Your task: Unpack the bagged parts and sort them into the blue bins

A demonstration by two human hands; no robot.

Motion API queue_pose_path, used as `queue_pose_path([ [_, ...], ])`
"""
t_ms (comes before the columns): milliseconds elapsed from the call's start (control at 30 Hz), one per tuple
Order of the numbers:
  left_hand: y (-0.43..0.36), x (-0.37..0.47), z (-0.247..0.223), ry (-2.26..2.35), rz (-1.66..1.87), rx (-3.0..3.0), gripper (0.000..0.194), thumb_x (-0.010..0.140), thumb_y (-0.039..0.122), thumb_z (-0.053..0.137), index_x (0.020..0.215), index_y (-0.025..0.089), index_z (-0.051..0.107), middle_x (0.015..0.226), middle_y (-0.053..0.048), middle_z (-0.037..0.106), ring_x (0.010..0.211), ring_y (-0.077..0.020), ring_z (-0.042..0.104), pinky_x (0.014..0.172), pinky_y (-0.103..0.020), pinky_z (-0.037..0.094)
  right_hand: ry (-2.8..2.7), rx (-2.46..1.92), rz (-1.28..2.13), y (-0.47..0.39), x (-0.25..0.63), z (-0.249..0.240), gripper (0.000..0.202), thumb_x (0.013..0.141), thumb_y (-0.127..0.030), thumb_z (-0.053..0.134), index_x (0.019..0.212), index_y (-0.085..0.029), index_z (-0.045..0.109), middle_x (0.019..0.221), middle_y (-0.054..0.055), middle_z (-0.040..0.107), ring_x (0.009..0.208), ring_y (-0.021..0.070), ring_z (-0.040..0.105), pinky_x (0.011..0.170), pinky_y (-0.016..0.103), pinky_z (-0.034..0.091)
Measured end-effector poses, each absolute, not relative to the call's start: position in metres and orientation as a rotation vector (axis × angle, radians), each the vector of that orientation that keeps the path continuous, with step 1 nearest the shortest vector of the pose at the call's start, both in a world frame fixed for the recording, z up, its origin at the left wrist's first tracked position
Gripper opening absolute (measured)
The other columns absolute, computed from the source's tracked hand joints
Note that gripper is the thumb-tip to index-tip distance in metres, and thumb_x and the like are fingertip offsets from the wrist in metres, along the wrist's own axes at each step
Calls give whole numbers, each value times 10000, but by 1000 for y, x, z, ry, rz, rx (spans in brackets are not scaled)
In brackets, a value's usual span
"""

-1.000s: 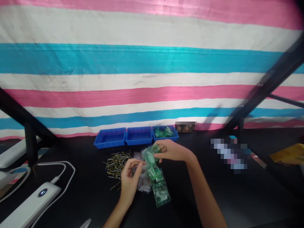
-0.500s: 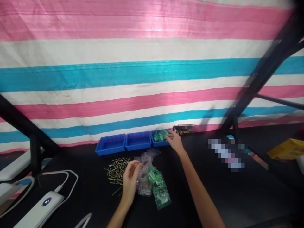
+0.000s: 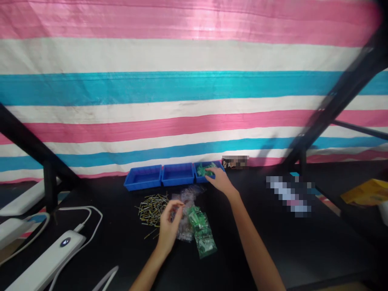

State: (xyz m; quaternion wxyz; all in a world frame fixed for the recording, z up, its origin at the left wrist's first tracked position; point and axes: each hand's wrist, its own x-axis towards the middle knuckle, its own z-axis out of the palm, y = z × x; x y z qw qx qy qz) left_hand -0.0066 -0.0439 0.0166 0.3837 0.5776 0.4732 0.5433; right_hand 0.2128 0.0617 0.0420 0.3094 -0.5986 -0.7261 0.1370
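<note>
1. Head view, right hand: the right hand reaches over the right-hand blue tray, its grip loose, with thumb and fingers apart. I cannot tell whether its fingertips touch the green packets lying in that tray, just under and beyond the grip.

2. Head view, left hand: the left hand is curled low over the bench, thumb and forefinger tips close together. Whether anything is pinched there is too small to tell.

3. Head view, progress: judging by how things lie, the work seems partway along. Some green packets are in the right-hand tray, while a green packet strip, crumpled clear packets and a heap of thin metal pins lie outside the trays.

4. Head view, positions: the strip lies to the right of the left grip and nearer the wearer than the right grip. Clear packets sit just beside the left fingertips; the pins spread left of that grip.
</note>
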Motion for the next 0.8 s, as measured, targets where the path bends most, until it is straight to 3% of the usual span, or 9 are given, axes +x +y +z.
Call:
queue_pose_path([
  [133,-52,-2,27,1217,1362,1734,108,774,256,496,789,195,584,789,-46,587,787,-190,547,732,-307,412,-2029,-1478,449,50,207,61,295,754,-299,561,1023,-184,602,1048,78,599,982,206,531,884,352,390],
  [233,-63,5,34,1005,1057,2171,98,724,263,569,792,218,625,851,-53,609,847,-208,543,808,-350,377,-2093,-1463,567,40,206,71,309,749,-298,562,1029,-175,603,1021,82,612,927,200,558,840,324,417],
  [433,-73,18,24,742,637,2479,404,615,456,677,941,224,624,954,-65,615,960,-244,519,870,-378,333,-2348,-1666,1103,30,206,77,495,580,-353,699,1027,-151,627,953,86,637,777,197,604,636,250,465],
  [633,-69,19,6,727,516,2505,210,769,366,572,942,248,594,1099,7,586,1115,-178,446,925,-338,273,-2583,-1928,1326,37,181,71,720,403,-397,777,1065,-162,622,917,54,665,750,183,611,564,197,436],
  [800,-68,18,5,714,522,2542,165,859,278,449,930,250,596,1096,17,592,1134,-153,435,936,-328,267,-2652,-1886,1216,39,167,63,564,458,-372,765,971,-160,666,855,58,676,723,177,606,527,193,411],
])
